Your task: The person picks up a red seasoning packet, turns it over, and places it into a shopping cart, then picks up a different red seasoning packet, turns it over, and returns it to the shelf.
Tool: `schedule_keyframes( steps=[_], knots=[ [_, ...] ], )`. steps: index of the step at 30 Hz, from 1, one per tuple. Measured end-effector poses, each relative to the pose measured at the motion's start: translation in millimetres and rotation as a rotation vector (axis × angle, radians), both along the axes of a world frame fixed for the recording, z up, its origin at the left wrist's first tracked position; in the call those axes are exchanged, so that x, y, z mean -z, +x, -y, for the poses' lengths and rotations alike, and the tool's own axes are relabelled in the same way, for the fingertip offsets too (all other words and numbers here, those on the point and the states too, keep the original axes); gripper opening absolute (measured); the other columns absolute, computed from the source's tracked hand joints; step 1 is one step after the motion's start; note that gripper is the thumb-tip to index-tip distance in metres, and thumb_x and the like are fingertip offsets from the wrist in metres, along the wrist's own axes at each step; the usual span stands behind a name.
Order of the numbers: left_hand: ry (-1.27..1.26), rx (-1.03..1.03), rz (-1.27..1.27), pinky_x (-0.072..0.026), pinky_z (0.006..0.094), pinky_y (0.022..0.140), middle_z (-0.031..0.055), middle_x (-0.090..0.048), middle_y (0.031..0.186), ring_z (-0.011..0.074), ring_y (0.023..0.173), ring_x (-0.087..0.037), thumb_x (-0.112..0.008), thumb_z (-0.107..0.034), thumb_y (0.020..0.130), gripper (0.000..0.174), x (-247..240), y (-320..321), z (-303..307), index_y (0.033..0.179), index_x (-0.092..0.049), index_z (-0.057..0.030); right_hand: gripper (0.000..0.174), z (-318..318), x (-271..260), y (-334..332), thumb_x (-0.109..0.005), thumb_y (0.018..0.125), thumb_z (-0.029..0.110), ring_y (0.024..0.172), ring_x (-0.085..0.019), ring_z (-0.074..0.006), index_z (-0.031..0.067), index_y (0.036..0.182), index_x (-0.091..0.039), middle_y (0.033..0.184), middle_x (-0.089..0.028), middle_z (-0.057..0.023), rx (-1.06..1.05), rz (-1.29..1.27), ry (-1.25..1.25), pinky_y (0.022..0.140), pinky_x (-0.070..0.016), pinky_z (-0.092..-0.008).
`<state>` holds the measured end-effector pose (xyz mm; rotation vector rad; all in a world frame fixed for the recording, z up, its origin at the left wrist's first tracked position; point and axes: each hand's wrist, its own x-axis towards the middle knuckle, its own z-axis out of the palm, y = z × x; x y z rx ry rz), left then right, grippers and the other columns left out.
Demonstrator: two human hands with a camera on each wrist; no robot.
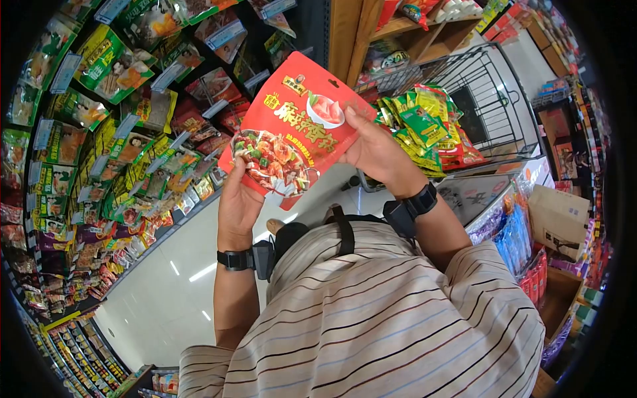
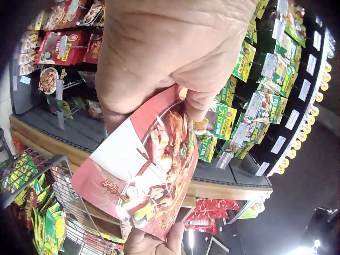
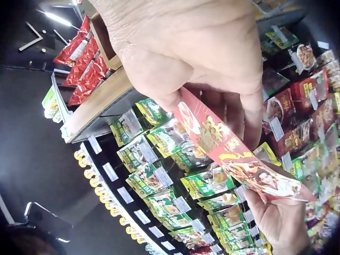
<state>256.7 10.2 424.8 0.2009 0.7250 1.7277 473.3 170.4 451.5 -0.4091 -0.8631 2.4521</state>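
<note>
A red food packet (image 1: 292, 132) with a bowl of pink slices and a spicy dish printed on it is held up, tilted, between both hands. The left hand (image 1: 240, 202) pinches its lower left edge, thumb on the printed front. At the right edge the right hand (image 1: 379, 151) grips it, thumb near the bowl picture and fingers behind. In the left wrist view the packet (image 2: 154, 164) bends slightly below the left hand (image 2: 170, 53). The right wrist view has the packet (image 3: 228, 149) nearly edge-on under the right hand (image 3: 196, 53).
Hanging snack packets (image 1: 119, 66) with price tags fill the shelves at left. A wire shopping cart (image 1: 494, 73) at upper right holds green and yellow packets (image 1: 424, 126). A cardboard box (image 1: 557, 222) stands at right. Pale floor tiles (image 1: 159, 278) show between shelf and person.
</note>
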Motion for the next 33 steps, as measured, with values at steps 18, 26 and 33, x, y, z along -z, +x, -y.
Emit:
schedule_keyframes(
  steps=[18, 26, 33],
  knots=[
    [-0.095, 0.015, -0.069, -0.0510, 0.0435, 0.102, 0.0102, -0.058, 0.134, 0.0229, 0.123, -0.059, -0.050, -0.027, 0.105, 0.037, 11, 2, -3, 0.134, -0.050, -0.0033, 0.048, 3, -7, -11, -0.048, 0.105, 0.036, 0.126, -0.057, -0.0223, 0.0078, 0.143, -0.042, 0.142, -0.054, -0.0084, 0.007, 0.055, 0.011, 0.102, -0.0495, -0.0484],
    [-0.008, 0.108, -0.010, -0.0491, 0.0421, 0.102, 0.0052, -0.066, 0.120, 0.0184, 0.114, -0.063, -0.057, -0.029, 0.102, 0.026, 19, -16, 4, 0.120, -0.059, -0.0099, 0.047, 10, -2, -21, -0.049, 0.105, 0.031, 0.135, -0.048, -0.0255, 0.0067, 0.145, -0.042, 0.146, -0.050, -0.0109, 0.061, 0.019, -0.061, 0.110, -0.0420, -0.0499],
    [-0.032, 0.120, -0.018, -0.0554, 0.0427, 0.096, 0.0074, -0.065, 0.123, 0.0201, 0.110, -0.066, -0.058, -0.027, 0.101, 0.035, 28, -27, 7, 0.129, -0.055, -0.0059, 0.046, -1, 16, -18, -0.051, 0.104, 0.031, 0.132, -0.051, -0.0230, 0.0096, 0.145, -0.043, 0.145, -0.051, -0.0091, -0.021, 0.008, -0.042, 0.108, -0.0449, -0.0447]
  ],
)
